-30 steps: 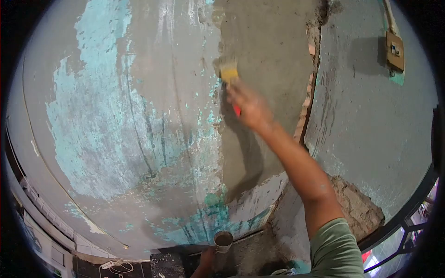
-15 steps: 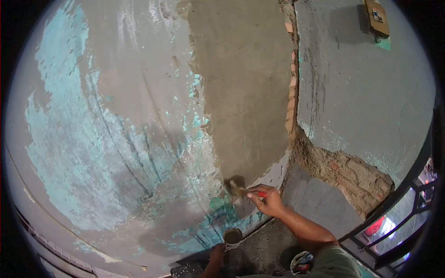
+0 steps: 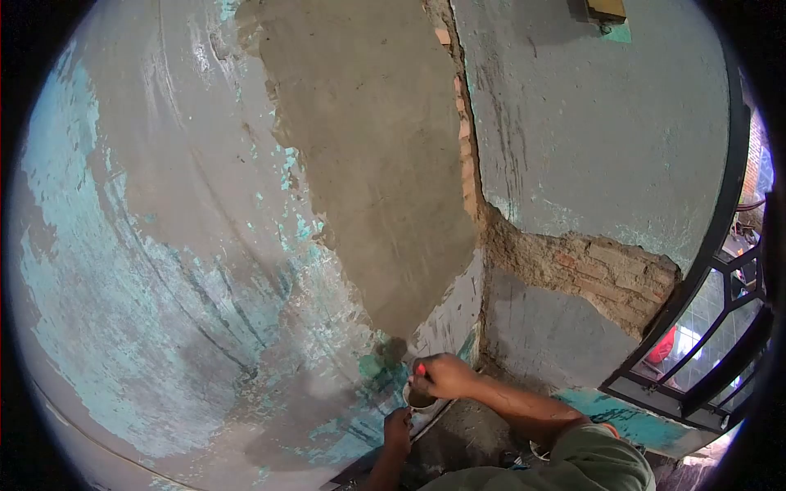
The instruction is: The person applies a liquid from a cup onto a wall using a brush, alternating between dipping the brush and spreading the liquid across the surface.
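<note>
Smooth matt plaster (image 3: pixel 377 164), rough exposed brick (image 3: pixel 602 272)

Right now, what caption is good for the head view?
The right hand holds a red-handled tool at the cup in the left hand, below a brownish wall patch.

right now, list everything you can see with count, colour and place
left wall: 1, grey and turquoise, left
plaster patch: 1, grey-brown, upper centre
right wall: 1, grey, upper right
brick strip: 1, orange, along the corner
broken-out area: 1, brown and reddish, right wall
box: 1, tan, top right, cut off
barred frame: 1, dark, right edge
red thing: 1, red, beyond the bars
floor: 1, brown, bottom centre
cup: 1, pale, left hand
handle: 1, red, right hand
hands: 2, bare, left and right, lower centre
sleeve: 1, green, bottom right
</note>
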Available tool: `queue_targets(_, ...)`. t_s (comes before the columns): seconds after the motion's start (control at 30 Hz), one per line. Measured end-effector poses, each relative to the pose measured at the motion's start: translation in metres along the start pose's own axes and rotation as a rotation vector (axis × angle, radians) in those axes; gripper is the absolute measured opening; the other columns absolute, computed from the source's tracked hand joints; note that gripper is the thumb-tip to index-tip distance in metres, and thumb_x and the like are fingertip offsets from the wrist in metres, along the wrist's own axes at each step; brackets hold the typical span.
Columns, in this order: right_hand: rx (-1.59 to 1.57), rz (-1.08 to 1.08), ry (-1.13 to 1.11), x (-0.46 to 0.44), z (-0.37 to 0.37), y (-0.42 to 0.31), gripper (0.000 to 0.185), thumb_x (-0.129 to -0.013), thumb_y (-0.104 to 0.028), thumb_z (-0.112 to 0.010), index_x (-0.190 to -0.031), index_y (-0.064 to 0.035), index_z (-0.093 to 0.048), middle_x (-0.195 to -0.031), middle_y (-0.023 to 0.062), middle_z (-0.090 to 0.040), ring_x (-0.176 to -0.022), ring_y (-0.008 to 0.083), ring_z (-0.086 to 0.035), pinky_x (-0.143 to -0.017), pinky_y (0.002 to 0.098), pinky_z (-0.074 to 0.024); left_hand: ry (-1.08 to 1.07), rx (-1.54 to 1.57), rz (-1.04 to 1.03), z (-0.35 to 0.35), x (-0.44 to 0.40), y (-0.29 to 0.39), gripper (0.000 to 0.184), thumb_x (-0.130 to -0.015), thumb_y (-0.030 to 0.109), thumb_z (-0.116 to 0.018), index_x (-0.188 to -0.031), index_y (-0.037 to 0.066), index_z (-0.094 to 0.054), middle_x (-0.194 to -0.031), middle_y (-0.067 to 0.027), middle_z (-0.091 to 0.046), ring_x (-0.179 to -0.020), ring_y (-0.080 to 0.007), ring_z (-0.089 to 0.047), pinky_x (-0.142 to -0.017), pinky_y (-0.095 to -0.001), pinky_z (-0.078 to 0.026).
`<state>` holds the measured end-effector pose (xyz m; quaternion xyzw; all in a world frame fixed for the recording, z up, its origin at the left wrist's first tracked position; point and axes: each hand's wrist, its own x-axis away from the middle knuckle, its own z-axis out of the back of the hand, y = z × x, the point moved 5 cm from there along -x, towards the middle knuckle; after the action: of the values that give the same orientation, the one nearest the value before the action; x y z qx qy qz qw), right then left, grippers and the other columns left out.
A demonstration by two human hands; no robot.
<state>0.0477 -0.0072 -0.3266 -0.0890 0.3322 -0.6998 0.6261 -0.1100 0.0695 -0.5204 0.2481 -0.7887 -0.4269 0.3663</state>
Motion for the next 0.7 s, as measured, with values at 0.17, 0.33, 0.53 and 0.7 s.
queue_targets(0.17,-0.507,-0.221,0.417,0.01,0.025,0.067,0.029,-0.092,-0.028,-0.063,-0.083,-0.0006,-0.059,-0.071,0.0133,-0.062,-0.062,0.0261,-0.061,-0.059,0.0357,-0.0489,-0.014,0.164,-0.012,-0.024,-0.004,0.01,0.029,-0.088,0.018,-0.055,-0.066,0.015,-0.037,-0.063,0.0025,-0.032,-0.055,-0.0124,-0.03,-0.057,-0.0312,-0.027)
queue_targets(0.33,-1.37,-0.727,0.445,0.036,0.001,0.133,0.024,-0.092,-0.028,-0.063,-0.092,-0.0047,-0.059,-0.078,0.006,-0.062,-0.065,0.0153,-0.061,-0.056,0.0262,-0.0513,-0.015,0.224,-0.078,-0.059,-0.009,0.03,0.027,-0.088,0.018,-0.057,-0.066,0.014,-0.041,-0.062,0.0022,-0.035,-0.054,-0.0119,-0.033,-0.054,-0.0282,-0.029)
queue_targets(0.53,-1.647,-0.613,0.389,-0.033,0.101,0.118,0.02,-0.091,-0.023,-0.065,-0.093,-0.0047,-0.059,-0.074,0.0022,-0.061,-0.059,0.0114,-0.058,-0.048,0.0219,-0.0467,-0.027,0.241,-0.094,-0.093,-0.025,0.049,0.028,-0.092,0.021,-0.054,-0.069,0.014,-0.041,-0.061,0.0026,-0.036,-0.053,-0.0117,-0.032,-0.055,-0.0291,-0.029)
queue_targets(0.7,-1.623,0.215,0.612,-0.154,0.283,0.026,0.02,-0.087,-0.01,-0.069,-0.101,0.0009,-0.06,-0.098,0.0082,-0.062,-0.089,0.0188,-0.063,-0.079,0.029,-0.0576,0.039,0.17,-0.249,-0.113,-0.013,0.075,0.03,-0.089,0.021,-0.058,-0.065,0.014,-0.043,-0.061,0.0029,-0.037,-0.053,-0.0115,-0.032,-0.053,-0.0277,-0.028)
